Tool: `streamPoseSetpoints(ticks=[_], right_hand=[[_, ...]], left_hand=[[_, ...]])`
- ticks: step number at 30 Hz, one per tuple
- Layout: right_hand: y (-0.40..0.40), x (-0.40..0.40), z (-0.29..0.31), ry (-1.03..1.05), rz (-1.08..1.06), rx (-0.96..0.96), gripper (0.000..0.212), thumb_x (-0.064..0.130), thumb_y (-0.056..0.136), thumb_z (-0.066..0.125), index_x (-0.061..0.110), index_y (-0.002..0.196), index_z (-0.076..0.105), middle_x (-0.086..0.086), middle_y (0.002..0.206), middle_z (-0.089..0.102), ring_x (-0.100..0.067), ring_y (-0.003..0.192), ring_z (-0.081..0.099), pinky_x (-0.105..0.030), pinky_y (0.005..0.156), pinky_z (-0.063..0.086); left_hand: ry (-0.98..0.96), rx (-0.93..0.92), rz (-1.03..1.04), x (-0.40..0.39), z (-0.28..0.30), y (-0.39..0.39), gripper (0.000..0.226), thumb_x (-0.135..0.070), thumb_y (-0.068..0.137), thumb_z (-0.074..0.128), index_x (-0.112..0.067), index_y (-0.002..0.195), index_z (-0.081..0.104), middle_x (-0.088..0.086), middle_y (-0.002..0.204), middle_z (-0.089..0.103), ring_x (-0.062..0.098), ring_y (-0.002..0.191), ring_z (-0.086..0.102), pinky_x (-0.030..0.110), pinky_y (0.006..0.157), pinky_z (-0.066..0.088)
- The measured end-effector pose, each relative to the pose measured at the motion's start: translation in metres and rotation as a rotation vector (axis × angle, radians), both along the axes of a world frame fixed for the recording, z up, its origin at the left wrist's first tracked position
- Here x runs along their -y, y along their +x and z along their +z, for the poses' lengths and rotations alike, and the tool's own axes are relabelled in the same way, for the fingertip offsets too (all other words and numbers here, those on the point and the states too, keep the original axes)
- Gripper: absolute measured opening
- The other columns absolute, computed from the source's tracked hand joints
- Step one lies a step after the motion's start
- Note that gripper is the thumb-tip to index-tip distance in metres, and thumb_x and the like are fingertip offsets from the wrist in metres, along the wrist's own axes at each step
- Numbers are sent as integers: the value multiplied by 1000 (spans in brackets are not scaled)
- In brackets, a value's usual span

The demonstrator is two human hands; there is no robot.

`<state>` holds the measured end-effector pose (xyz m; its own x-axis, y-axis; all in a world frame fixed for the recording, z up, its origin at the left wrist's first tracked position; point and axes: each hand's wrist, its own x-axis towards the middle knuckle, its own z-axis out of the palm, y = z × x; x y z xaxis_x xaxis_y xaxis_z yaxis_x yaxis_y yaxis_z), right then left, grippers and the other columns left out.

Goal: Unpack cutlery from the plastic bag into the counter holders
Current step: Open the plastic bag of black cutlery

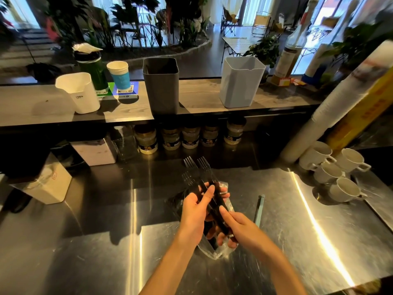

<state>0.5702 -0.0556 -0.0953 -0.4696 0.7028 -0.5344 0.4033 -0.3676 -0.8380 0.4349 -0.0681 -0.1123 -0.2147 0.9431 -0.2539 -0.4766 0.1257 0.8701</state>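
Both my hands grip a bunch of black forks [201, 177] over the near steel counter [297, 231]: left hand [194, 211] curled around them, right hand [238, 227] pinching the handles, plastic bag [212, 250] underneath.

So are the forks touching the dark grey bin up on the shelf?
Apart. The head view shows the black forks held low over the steel counter, with jars and shelf edge between them and the dark grey bin.

- We see a steel counter [276, 241] streaked with bright glare.
- Above it runs a raised wooden shelf [202, 96].
- Beyond, we find an indoor plant bed [131, 28], folding chairs [228, 22] and a slatted table [238, 44] on a dark floor, with daylit windows behind.
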Motion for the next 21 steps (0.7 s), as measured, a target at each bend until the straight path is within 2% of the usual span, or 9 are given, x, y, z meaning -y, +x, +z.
streamPoseSetpoints(ticks=[4, 7, 9, 11, 13, 15, 18, 21], right_hand=[[-4, -1, -7, -68, -22, -34, 50, 47, 105, 38, 7, 104, 67, -2, 73, 68, -5, 51, 53, -15, 48, 39], [-7, -1, -13, -55, 1, -18, 46, 50, 103, 41, 13, 92, 67, 2, 65, 58, -6, 51, 46, -16, 49, 36], [-7, -1, -17, -62, 13, -20, 42, 46, 104, 45, 10, 98, 67, 4, 65, 57, -6, 52, 46, -17, 50, 37], [-4, -3, -18, -64, 55, -30, 40, 42, 103, 51, 5, 109, 66, 1, 73, 62, -8, 60, 56, -20, 56, 46], [6, -10, -14, -25, 159, -16, 39, 42, 96, 62, 10, 119, 65, -1, 94, 73, -13, 81, 70, -26, 73, 57], [14, -23, -5, 66, 230, 29, 47, 48, 86, 69, 22, 125, 62, 2, 112, 74, -9, 99, 72, -28, 86, 58], [10, -51, 14, 351, 56, 49, 53, 54, 84, 60, 28, 130, 59, 6, 119, 70, -2, 103, 69, -35, 96, 57], [-10, -78, 38, 559, -91, -113, 54, 53, 92, 47, 26, 137, 55, 10, 126, 68, -2, 111, 66, -34, 98, 55]], left_hand=[[-12, 125, 10, -1, -1, 1, 31, -27, 105, 47, -4, 113, 68, 17, 103, 75, 30, 99, 73, 41, 91, 56], [-34, 235, 13, -5, 0, 2, 39, -34, 103, 49, 1, 110, 65, 9, 82, 64, 21, 73, 63, 31, 74, 54], [-27, 268, 18, -9, 0, 3, 35, -35, 100, 51, -1, 103, 60, 4, 70, 49, 14, 60, 48, 25, 61, 46], [5, 277, 36, -13, 2, 0, 29, -34, 98, 53, -6, 91, 54, 2, 64, 38, 10, 52, 37, 22, 52, 36], [25, 181, 29, -15, 4, -6, 35, -34, 99, 55, -12, 75, 46, 1, 61, 29, 10, 50, 28, 22, 48, 29], [32, 7, -10, -13, 6, -16, 44, -36, 100, 57, -18, 65, 37, 1, 59, 22, 12, 51, 20, 22, 48, 25], [1, -154, -79, -14, 11, -28, 38, -34, 98, 64, -23, 67, 43, -2, 59, 24, 11, 50, 20, 23, 47, 20], [-98, -281, -109, -22, 18, -30, 20, -28, 94, 69, -20, 78, 59, -7, 55, 37, 8, 48, 31, 24, 50, 26]])
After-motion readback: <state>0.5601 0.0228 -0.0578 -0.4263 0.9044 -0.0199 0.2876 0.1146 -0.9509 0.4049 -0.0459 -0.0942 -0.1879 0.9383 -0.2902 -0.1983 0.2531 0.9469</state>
